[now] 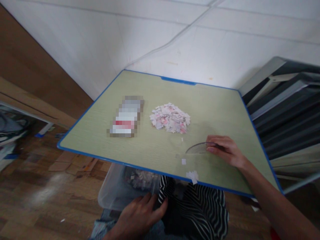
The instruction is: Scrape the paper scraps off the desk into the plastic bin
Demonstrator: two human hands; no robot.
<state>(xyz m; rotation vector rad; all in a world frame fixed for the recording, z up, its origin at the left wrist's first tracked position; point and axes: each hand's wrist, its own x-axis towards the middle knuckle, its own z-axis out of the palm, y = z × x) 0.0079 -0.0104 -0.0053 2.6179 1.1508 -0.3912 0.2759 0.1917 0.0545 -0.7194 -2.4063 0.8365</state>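
Note:
My right hand [225, 149] pinches one end of a thin, see-through piece with a dark curved edge [197, 147], over the right front of the table. I cannot make out what kind of thing it is. A small white paper slip [183, 161] lies near it, and a little cluster of white slips [192, 176] sits at the front edge. Behind them is a heap of small white and pinkish paper pieces [170, 118]. My left hand [140, 213] rests low, below the table edge by my lap, holding nothing, with fingers stretched and thumb apart.
The green table [215, 103] has a blue rim and meets a white wall [100, 43]. On its left lies a blurred-out flat item [127, 115]. Beneath the front edge stands a clear plastic bin [107, 191] with small pieces inside. Dark folded panels [287, 110] lean at right.

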